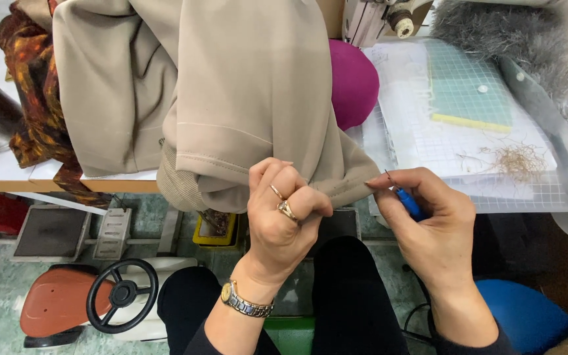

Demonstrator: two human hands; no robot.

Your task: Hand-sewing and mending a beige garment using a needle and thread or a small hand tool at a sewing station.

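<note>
At worktop edge, centre frame: left hand (283, 213) pinching hem of beige garment (231, 98), grip clenched on fabric fold, keeping seam taut and turned up for access. At 3 o'clock of it, right hand (428, 217) gripping blue-handled seam ripper (407, 200), metal tip angling toward 10 o'clock, just beside hem. Garment draping over worktop (8, 172) from 12 o'clock, hanging down to lap. Lying at 2 o'clock: clear gridded mat (428, 131) carrying loose thread clump (517, 160), apparently picked stitches. Magenta cushion (353, 82) sitting behind fabric.
</note>
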